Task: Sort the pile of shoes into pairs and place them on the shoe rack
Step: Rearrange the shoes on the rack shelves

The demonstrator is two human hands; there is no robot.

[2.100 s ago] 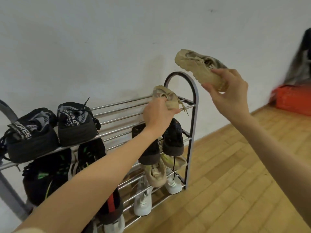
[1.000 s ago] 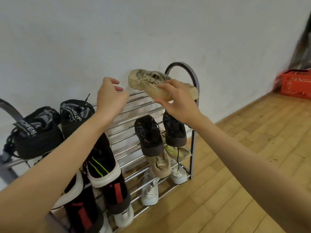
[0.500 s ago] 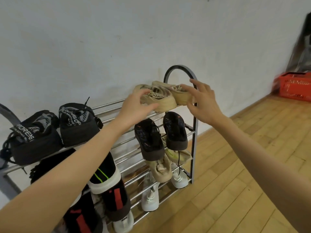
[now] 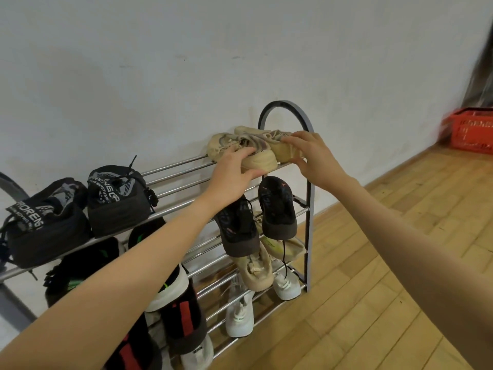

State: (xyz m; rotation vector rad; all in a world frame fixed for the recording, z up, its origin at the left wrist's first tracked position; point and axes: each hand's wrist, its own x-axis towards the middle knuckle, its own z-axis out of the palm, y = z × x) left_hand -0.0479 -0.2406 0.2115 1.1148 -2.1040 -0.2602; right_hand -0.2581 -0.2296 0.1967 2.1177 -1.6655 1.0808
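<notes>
Two beige sneakers lie side by side at the right end of the top shelf of the metal shoe rack [image 4: 309, 209]. My left hand [image 4: 229, 172] grips the heel of the left beige sneaker [image 4: 217, 145], fingers on top and thumb under the sole. My right hand [image 4: 313, 156] holds the heel of the right beige sneaker [image 4: 269, 134] in the same way. Both sneakers rest on the shelf bars with toes toward the wall.
A black pair [image 4: 117, 201] sits at the left of the top shelf. Below are a dark pair [image 4: 277, 209], another beige pair [image 4: 256, 268], a white pair [image 4: 240, 313] and black-red shoes [image 4: 184, 316]. A red crate [image 4: 469, 129] stands far right on the wooden floor.
Both beige sneakers came down from the air onto the top shelf's right end. My hands have closed in on their heels, the left one reaching in again after letting go.
</notes>
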